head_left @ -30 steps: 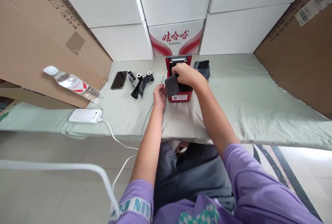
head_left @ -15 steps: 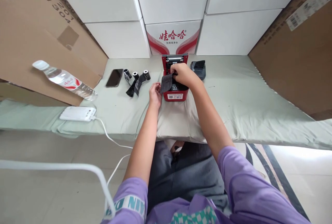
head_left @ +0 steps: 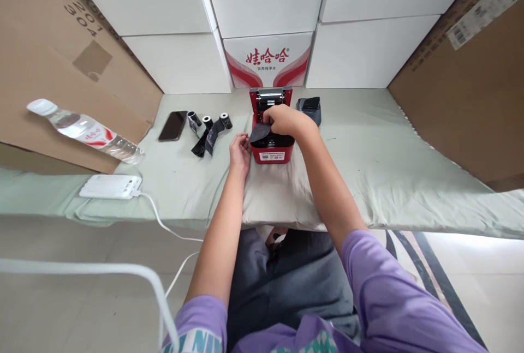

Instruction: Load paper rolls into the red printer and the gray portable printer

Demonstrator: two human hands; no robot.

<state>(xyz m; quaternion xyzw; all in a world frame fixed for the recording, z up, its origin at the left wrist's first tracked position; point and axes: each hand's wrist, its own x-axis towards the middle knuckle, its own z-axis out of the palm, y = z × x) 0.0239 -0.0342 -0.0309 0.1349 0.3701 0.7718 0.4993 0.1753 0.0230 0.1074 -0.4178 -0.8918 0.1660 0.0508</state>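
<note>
A small red label printer (head_left: 272,155) stands on the cloth with its lid (head_left: 271,96) raised at the back. My right hand (head_left: 286,121) reaches over it from the right, fingers pinched on a black strip (head_left: 259,132) at the opening. The strip's loose end hangs toward the left side; my fingers and the printer hide the rest. Beside the printer's left wall is my left hand (head_left: 240,152), palm up, fingers loosely bent with nothing visible in them. Its fingertips are close to the strip's end; whether they touch is unclear.
Left of the printer lie several black rolls (head_left: 207,124) with unwound tails and a phone (head_left: 172,126). A dark grey device (head_left: 310,111) sits to the right. A water bottle (head_left: 88,132) leans at far left, near a white power bank (head_left: 110,186) with a cable. Boxes (head_left: 268,58) wall the back.
The black strip's free end has swung from hanging broad and flat to a narrower, tilted shape. My right hand stays at the opening. My view has shifted slightly.
</note>
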